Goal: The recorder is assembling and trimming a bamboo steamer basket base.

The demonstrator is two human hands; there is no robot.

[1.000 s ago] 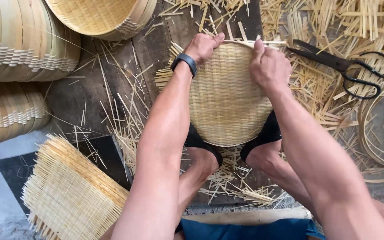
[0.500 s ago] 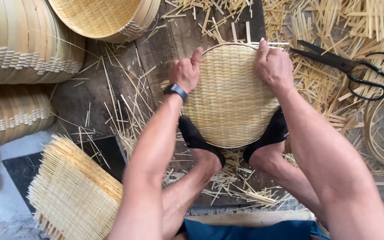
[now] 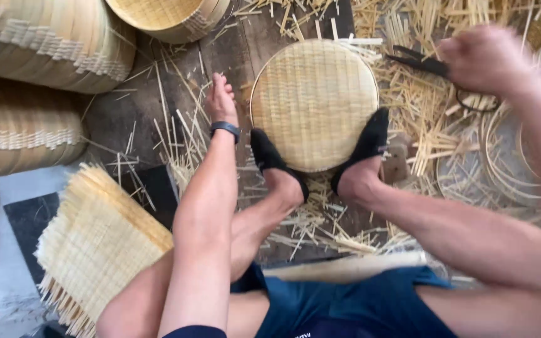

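A round woven bamboo tray (image 3: 313, 103) lies on the dark wooden board, pinned at its near edge by my two feet in black socks (image 3: 269, 156). My left hand (image 3: 220, 100), with a dark wristband, is stretched out flat just left of the tray, holding nothing and off its rim. My right hand (image 3: 483, 59) is blurred at the upper right, raised over the black scissors (image 3: 427, 64), which lie on loose bamboo strips. Its fingers look curled, but the blur hides whether it grips anything.
Stacks of finished bamboo baskets (image 3: 45, 44) fill the left side, with one more basket (image 3: 170, 15) at the top. A square woven mat with loose ends (image 3: 98, 241) lies at lower left. Bamboo hoops (image 3: 508, 156) and scattered strips cover the right.
Both hands have left the tray's rim. The left hand slid off to the left of it; the right hand swung up and right toward the scissors. The feet still pin the tray.
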